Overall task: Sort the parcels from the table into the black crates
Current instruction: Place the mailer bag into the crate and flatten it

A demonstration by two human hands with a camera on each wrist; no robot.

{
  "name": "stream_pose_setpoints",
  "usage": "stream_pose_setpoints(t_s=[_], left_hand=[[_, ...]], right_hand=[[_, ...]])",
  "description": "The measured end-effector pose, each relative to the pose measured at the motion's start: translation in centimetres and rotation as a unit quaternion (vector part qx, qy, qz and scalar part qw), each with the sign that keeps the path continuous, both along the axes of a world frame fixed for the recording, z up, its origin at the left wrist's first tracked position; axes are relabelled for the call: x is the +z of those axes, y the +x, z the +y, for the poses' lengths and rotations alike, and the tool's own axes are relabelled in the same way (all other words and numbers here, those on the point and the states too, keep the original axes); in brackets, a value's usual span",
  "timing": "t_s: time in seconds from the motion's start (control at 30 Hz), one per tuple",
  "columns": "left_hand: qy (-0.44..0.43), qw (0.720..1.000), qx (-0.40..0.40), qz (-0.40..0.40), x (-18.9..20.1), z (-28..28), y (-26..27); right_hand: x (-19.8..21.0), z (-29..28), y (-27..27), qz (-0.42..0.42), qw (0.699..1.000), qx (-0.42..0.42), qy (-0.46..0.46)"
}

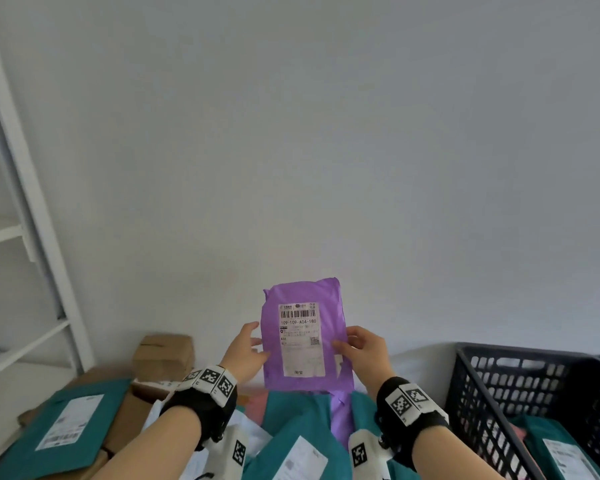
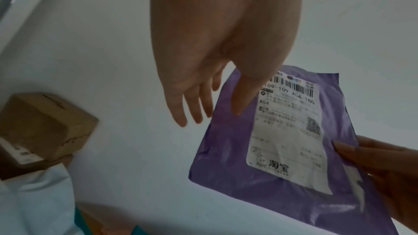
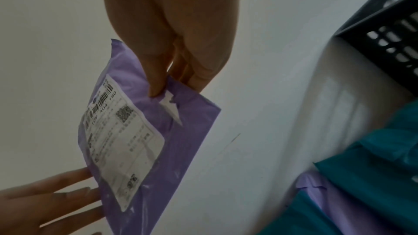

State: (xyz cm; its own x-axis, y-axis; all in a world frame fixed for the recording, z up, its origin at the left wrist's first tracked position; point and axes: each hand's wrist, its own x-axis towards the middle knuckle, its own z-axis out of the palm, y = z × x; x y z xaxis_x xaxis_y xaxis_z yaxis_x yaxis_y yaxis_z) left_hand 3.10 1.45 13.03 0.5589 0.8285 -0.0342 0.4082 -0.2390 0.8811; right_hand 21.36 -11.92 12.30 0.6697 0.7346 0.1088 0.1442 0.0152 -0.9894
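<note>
Right hand (image 1: 364, 351) pinches purple parcel (image 1: 303, 336) upright, label facing the person, likely to read its code; left hand (image 1: 246, 351), fingers straight, steadies the other edge.

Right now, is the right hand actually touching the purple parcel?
Touching. The right wrist view shows the right hand pinching the purple parcel at its edge, thumb on the front and fingers behind.

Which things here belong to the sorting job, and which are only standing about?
Job:
- purple parcel, pinched by right hand, left hand touching its edge
- teal parcels
- cardboard box
- black crate

Not job:
- white shelf
- wall
</note>
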Motion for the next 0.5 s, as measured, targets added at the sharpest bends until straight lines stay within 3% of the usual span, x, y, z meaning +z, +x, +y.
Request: stream_pose_setpoints(t_s=[0.27,0.5], left_hand=[[0.033,0.996,0.053,-0.06,1.8,1.9,-4.9],[0.075,0.991,0.088,-0.066,3.4,3.7,-8.1]], right_hand=[[2.1,3.1,-3.6,0.008,0.998,0.053,0.019],[3.2,6.1,-6.4,-0.079,0.994,0.066,0.029]])
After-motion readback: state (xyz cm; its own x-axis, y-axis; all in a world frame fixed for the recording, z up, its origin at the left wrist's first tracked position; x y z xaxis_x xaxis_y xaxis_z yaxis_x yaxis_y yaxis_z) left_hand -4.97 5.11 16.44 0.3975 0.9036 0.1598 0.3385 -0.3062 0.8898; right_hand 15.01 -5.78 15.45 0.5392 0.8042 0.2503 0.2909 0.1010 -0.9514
